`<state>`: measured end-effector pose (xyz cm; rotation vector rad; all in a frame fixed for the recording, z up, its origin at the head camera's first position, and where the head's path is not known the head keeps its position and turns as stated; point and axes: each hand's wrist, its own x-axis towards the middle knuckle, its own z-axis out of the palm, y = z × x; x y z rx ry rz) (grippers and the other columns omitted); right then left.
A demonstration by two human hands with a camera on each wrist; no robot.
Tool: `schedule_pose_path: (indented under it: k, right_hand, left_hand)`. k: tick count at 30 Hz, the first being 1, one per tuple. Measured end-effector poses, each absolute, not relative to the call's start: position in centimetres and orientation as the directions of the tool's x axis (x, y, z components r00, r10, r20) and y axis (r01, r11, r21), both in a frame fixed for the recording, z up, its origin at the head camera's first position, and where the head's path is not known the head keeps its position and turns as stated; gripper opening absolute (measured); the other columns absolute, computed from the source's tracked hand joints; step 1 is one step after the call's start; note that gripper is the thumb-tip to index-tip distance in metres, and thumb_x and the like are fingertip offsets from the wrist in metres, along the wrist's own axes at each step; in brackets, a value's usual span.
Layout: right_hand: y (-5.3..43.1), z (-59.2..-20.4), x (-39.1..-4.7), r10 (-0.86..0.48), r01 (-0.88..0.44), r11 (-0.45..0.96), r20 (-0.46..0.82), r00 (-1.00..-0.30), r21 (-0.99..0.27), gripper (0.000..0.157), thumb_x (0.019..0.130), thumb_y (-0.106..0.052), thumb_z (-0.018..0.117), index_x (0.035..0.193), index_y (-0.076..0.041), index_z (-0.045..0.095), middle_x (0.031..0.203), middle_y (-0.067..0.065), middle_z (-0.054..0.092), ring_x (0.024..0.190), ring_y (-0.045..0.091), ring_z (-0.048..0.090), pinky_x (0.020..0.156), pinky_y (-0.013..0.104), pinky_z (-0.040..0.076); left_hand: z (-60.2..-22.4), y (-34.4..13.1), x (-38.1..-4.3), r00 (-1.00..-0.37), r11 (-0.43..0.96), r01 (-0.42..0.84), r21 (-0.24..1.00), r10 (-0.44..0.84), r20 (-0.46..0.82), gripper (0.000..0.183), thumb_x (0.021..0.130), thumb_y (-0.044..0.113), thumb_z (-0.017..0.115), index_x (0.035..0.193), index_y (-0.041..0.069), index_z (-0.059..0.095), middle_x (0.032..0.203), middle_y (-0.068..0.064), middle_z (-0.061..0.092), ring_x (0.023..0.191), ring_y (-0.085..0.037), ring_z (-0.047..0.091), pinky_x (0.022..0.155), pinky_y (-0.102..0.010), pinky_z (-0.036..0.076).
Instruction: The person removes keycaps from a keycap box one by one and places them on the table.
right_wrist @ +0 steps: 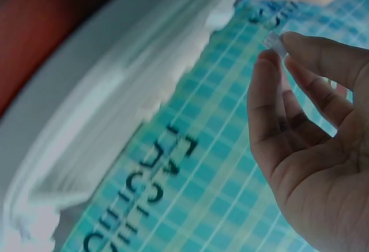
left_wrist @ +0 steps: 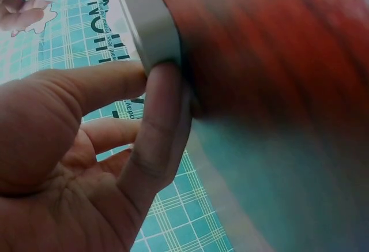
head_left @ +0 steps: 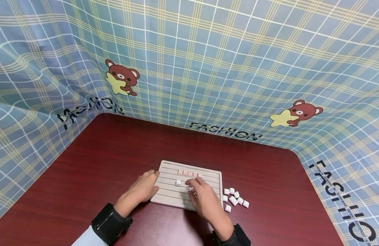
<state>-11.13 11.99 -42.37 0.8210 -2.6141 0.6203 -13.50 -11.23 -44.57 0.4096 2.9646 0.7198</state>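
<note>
Right hand [right_wrist: 323, 165] pinches a keycap [right_wrist: 275, 44], clear only in its wrist view; left hand [head_left: 143, 187] grips the board [head_left: 168, 192].

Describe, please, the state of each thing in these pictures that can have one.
Left hand: holding the board's left edge
Right hand: pinching one white piece
Board: flat on the table, partly filled
Pink pieces: lined up on the board
Other white piece on the board: standing alone
White pieces beside the board: loose, scattered
Checked cloth: hanging, wrinkled
</note>
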Motion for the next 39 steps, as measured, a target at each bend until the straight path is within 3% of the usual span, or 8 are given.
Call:
schedule_pose_path:
  k: [11,20,32,39]
  right_hand:
    - [18.9,-41.3,-12.3,-0.307,-0.487,0.812,0.474,-0.826,-0.323,0.027,0.076,0.007,0.075,0.097,-0.01,0.074,0.087,0.004,0.063,0.066,0.011,0.064,0.058,0.02,0.051]
    - [23.4,-41.5,-12.7,-0.225,-0.37,0.871,0.408,-0.885,-0.322,0.022,0.078,0.007,0.073,0.089,-0.012,0.075,0.087,0.004,0.062,0.067,0.011,0.061,0.057,0.024,0.048]
    - [28.3,-43.6,-13.6,-0.181,-0.263,0.919,0.279,-0.943,-0.292,0.02,0.08,0.003,0.073,0.095,-0.009,0.075,0.085,0.003,0.065,0.067,0.009,0.054,0.055,0.023,0.042]
    - [29.1,-44.6,-13.5,-0.13,-0.176,0.934,0.165,-0.978,-0.31,0.026,0.077,-0.001,0.074,0.103,-0.007,0.07,0.083,0.002,0.068,0.073,0.013,0.064,0.062,0.032,0.05]
  left_hand:
    - [-44.6,-11.3,-13.5,-0.962,0.859,0.238,0.454,0.272,-0.012,0.049,0.085,0.004,0.071,0.126,-0.015,0.055,0.125,-0.033,0.056,0.106,-0.046,0.063,0.087,-0.049,0.055]
    - [-44.4,-11.2,-13.5,-0.96,0.855,0.25,0.454,0.278,0.005,0.048,0.084,0.004,0.072,0.125,-0.015,0.055,0.124,-0.033,0.057,0.106,-0.046,0.063,0.088,-0.049,0.054]
    - [-44.2,-11.1,-13.6,-0.961,0.863,0.251,0.439,0.277,0.004,0.048,0.084,0.003,0.072,0.125,-0.015,0.056,0.123,-0.032,0.058,0.103,-0.045,0.064,0.085,-0.049,0.055]
    - [-44.2,-11.1,-13.6,-0.964,0.865,0.234,0.443,0.267,-0.012,0.049,0.084,0.004,0.071,0.126,-0.015,0.055,0.125,-0.032,0.057,0.105,-0.046,0.063,0.087,-0.05,0.054]
